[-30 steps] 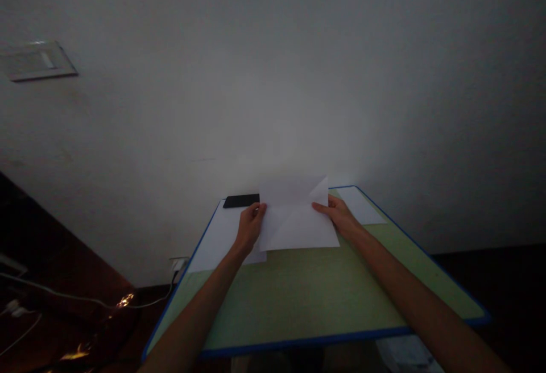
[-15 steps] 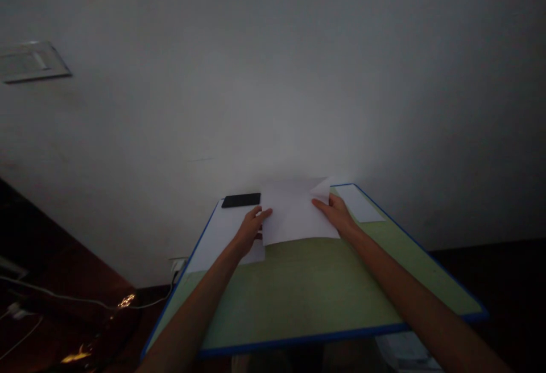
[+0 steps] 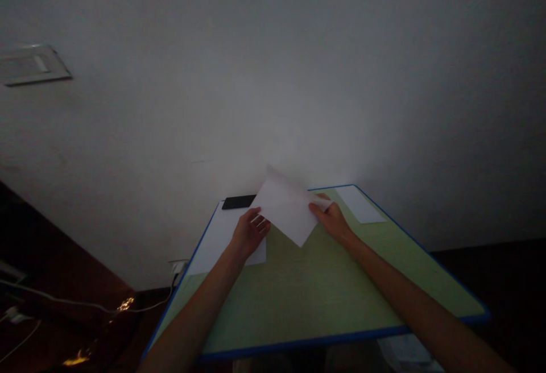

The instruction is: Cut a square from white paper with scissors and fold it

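A white sheet of paper (image 3: 288, 205) is held up over the table, turned so that one corner points toward me. My left hand (image 3: 251, 231) pinches its left corner between thumb and fingers, the other fingers curled below. On the other side my right hand (image 3: 333, 216) grips the right corner, which looks bent over at the thumb. Under my left hand lies more white paper (image 3: 213, 239) on the table's left side. A black phone (image 3: 238, 202) rests at the far edge of that paper, its right end partly covered by the held sheet.
The light green table (image 3: 298, 293) has a blue edge and stands against a grey wall (image 3: 273, 77). A narrow white paper piece (image 3: 360, 203) lies at the far right. Left of the table, a white cable (image 3: 98, 306) runs from a wall plug (image 3: 178, 268).
The sheet has turned from lying square to me to a diamond position, a corner now pointing at me. Both hands keep hold of it, and the left has shifted its grip to a corner.
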{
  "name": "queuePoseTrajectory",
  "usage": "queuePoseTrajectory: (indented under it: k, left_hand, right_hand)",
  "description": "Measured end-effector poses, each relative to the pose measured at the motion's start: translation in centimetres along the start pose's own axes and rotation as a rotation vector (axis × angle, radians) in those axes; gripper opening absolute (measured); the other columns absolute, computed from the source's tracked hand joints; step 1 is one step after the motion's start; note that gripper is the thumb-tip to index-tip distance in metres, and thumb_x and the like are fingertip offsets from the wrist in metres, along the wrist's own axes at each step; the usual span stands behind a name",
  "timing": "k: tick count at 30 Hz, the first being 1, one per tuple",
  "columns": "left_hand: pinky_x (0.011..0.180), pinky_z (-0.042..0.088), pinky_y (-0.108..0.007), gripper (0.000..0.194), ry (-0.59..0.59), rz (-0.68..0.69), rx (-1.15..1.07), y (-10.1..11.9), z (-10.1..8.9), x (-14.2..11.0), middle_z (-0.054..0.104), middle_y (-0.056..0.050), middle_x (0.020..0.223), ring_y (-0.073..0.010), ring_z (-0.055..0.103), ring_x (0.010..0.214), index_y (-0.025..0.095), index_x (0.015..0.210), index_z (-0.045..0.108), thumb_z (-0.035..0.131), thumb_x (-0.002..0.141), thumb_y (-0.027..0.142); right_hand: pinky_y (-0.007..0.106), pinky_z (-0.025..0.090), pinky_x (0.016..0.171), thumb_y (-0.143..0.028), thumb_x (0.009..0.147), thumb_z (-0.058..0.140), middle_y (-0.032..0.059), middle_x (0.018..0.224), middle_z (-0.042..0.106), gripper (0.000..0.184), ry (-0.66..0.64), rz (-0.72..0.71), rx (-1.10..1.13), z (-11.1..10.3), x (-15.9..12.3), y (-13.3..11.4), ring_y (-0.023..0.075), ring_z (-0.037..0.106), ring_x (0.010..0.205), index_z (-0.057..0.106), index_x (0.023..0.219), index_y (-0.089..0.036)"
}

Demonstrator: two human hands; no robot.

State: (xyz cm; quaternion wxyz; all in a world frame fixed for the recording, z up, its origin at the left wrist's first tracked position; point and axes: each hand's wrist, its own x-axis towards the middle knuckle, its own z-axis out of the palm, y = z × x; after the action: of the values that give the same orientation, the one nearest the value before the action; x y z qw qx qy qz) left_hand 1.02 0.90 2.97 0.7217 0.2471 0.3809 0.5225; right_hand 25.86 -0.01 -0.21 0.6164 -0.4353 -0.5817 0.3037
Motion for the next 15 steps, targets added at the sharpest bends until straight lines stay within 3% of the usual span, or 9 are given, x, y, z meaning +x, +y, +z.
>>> queuePoseTrajectory:
  k: [3, 5, 9, 15]
  left_hand:
    - [0.061, 0.053, -0.026, 0.013, 0.032, 0.041, 0.01, -0.1, 0.0, 0.0, 0.066, -0.005, 0.078, -0.0152, 0.065, 0.066, 0.014, 0.09, 0.062, 0.064, 0.082, 0.025]
    - [0.066, 0.054, -0.029, 0.021, -0.041, 0.086, -0.005, -0.3, 0.2, 0.0, 0.069, -0.007, 0.085, -0.0184, 0.066, 0.072, 0.014, 0.098, 0.063, 0.062, 0.084, 0.03]
    - [0.085, 0.053, -0.039, 0.045, -0.295, 0.148, -0.12, -0.6, 0.7, -0.3, 0.072, -0.012, 0.101, -0.0285, 0.067, 0.093, 0.013, 0.114, 0.063, 0.061, 0.086, 0.048]
    - [0.097, 0.049, -0.047, 0.074, -0.365, 0.168, -0.202, -0.3, 1.1, -1.2, 0.07, -0.016, 0.113, -0.0349, 0.063, 0.111, 0.014, 0.125, 0.059, 0.056, 0.08, 0.072]
  right_hand:
    - [0.039, 0.045, 0.101, -0.016, 0.083, 0.057, 0.0064, 0.12, 0.061, 0.043, -0.118, -0.25, -0.144, 0.3, -0.6, -0.1, 0.0238, 0.058, 0.113, 0.068, 0.123, -0.028]
    - [0.04, 0.045, 0.103, -0.007, 0.081, 0.054, 0.0067, 0.13, 0.053, 0.058, -0.211, -0.341, -0.252, 0.6, -1.0, 0.2, 0.023, 0.057, 0.115, 0.06, 0.133, -0.032]
    - [0.042, 0.051, 0.095, -0.003, 0.085, 0.05, 0.0084, 0.14, 0.042, 0.068, -0.35, -0.452, -0.464, 1.0, -1.6, 1.1, 0.0212, 0.059, 0.108, 0.048, 0.144, -0.037]
    - [0.042, 0.055, 0.087, 0.003, 0.075, 0.05, 0.0085, 0.145, 0.039, 0.085, -0.398, -0.508, -0.611, 1.3, -2.2, 0.1, 0.0232, 0.057, 0.109, 0.039, 0.148, -0.038]
